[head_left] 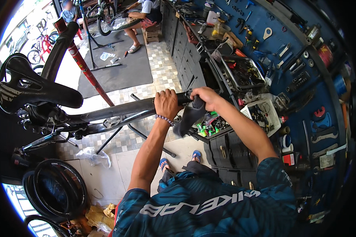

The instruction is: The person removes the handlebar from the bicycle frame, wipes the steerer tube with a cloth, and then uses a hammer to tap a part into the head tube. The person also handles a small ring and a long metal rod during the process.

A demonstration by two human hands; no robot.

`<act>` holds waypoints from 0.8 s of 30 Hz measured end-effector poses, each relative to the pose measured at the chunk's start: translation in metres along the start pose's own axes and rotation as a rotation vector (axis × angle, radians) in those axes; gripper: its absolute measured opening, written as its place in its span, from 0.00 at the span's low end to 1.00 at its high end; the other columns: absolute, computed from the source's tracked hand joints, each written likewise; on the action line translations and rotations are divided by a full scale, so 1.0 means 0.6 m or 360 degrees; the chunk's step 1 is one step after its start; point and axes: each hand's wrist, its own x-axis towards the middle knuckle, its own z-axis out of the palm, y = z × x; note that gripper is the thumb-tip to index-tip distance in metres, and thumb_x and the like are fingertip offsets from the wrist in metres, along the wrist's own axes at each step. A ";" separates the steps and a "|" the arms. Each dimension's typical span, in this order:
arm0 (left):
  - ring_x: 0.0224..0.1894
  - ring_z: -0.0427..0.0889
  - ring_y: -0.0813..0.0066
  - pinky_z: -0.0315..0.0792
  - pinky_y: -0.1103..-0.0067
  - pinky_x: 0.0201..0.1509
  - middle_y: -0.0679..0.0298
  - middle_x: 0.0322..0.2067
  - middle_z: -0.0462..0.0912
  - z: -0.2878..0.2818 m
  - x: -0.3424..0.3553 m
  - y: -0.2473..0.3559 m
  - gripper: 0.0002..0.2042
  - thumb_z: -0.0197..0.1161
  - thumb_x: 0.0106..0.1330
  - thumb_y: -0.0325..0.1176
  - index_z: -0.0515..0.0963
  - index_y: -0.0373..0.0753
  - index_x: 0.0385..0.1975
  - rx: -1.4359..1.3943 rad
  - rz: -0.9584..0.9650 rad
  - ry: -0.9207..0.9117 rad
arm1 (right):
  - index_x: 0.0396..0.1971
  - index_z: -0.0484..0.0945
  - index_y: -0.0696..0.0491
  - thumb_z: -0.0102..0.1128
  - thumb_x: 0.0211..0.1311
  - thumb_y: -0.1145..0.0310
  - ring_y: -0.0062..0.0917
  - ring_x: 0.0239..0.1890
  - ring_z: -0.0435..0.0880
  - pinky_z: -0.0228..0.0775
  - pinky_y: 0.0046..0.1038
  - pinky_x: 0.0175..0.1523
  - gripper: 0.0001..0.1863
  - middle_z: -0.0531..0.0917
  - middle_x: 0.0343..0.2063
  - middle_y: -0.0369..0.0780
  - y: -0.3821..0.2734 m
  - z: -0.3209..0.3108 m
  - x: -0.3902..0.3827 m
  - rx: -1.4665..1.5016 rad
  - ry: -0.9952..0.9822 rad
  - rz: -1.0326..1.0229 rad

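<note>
**Holding a Bike Frame [122, 110]**

Closest, at 6 o'clock, a dark blue shirt [229, 181] with pale letters on the back. From there, two bare arms reaching up toward the middle.

Just off the middle at 11 o'clock, the left hand [167, 102], wrapped over the frame's long black tube, with fingers bent down. Around its wrist, a string of beads [165, 119]. Just off the middle at 2 o'clock, the right hand [207, 97], closed on a dark cloth [190, 118] at the tube's far right end. Cannot tell if also touching the tube under there. Below that hand, the cloth, hanging down toward 6 o'clock.

From the hands out to 9 o'clock, the frame, lying almost flat, with a black seat [57, 93] at its left end. Behind it at 10 o'clock, a slanted red pole [87, 71].

At 3 o'clock, green bits [203, 130] under the right arm, and past them a white basket [275, 118] full of small parts.

Down on the floor near 6 o'clock, feet in blue flip-flops [196, 155]. At 8 o'clock, a clear bag [93, 156], then black tires [81, 183].

From 1 to 4 o'clock, a blue wall [259, 22] hung with tools.

Farther off, toward 11 o'clock, a dark mat [128, 71]. Past it, a person sitting on a wooden box [151, 34], with a wheel near the knees. Far away at 10 o'clock, a red bike [45, 46] in bright light.
</note>
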 end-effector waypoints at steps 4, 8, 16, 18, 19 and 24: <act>0.45 0.87 0.62 0.75 0.65 0.51 0.61 0.39 0.87 -0.001 0.000 -0.001 0.30 0.86 0.43 0.54 0.83 0.41 0.39 0.0012 -0.0004 -0.0032 | 0.40 0.86 0.62 0.58 0.62 0.67 0.33 0.33 0.87 0.80 0.34 0.44 0.16 0.86 0.30 0.50 0.049 0.004 -0.017 -0.1402 0.0132 -0.0703; 0.45 0.87 0.61 0.75 0.64 0.51 0.61 0.39 0.86 -0.002 -0.004 -0.003 0.30 0.86 0.43 0.54 0.82 0.41 0.39 -0.0069 0.0037 -0.0050 | 0.58 0.84 0.51 0.54 0.65 0.70 0.51 0.48 0.87 0.80 0.45 0.56 0.22 0.86 0.45 0.52 0.049 -0.042 -0.055 -0.2202 0.0110 -0.1201; 0.45 0.86 0.62 0.74 0.66 0.52 0.61 0.40 0.86 -0.006 -0.003 -0.004 0.30 0.86 0.44 0.55 0.82 0.41 0.40 -0.0026 0.0026 -0.0035 | 0.49 0.88 0.30 0.58 0.68 0.67 0.33 0.44 0.86 0.79 0.38 0.41 0.17 0.78 0.42 0.38 -0.074 -0.049 -0.031 -0.3551 -0.0153 -0.1750; 0.45 0.86 0.62 0.74 0.66 0.52 0.61 0.39 0.86 -0.005 -0.002 -0.005 0.31 0.86 0.43 0.55 0.81 0.41 0.40 -0.0005 0.0021 -0.0019 | 0.48 0.88 0.29 0.57 0.69 0.65 0.32 0.44 0.85 0.78 0.35 0.42 0.16 0.78 0.43 0.37 -0.092 -0.043 -0.026 -0.3684 -0.0144 -0.1861; 0.45 0.86 0.62 0.74 0.66 0.52 0.62 0.39 0.86 -0.004 -0.002 -0.002 0.31 0.86 0.43 0.55 0.81 0.41 0.40 -0.0002 0.0020 -0.0012 | 0.48 0.88 0.28 0.57 0.69 0.63 0.31 0.44 0.85 0.77 0.34 0.43 0.15 0.78 0.43 0.36 -0.094 -0.040 -0.027 -0.3745 -0.0133 -0.1923; 0.45 0.85 0.64 0.73 0.68 0.53 0.63 0.40 0.85 -0.006 -0.001 -0.007 0.30 0.86 0.44 0.55 0.82 0.42 0.40 -0.0044 0.0021 -0.0073 | 0.51 0.87 0.38 0.56 0.68 0.65 0.46 0.47 0.87 0.78 0.50 0.52 0.16 0.81 0.45 0.45 -0.016 -0.016 -0.060 -0.2885 0.0326 -0.0970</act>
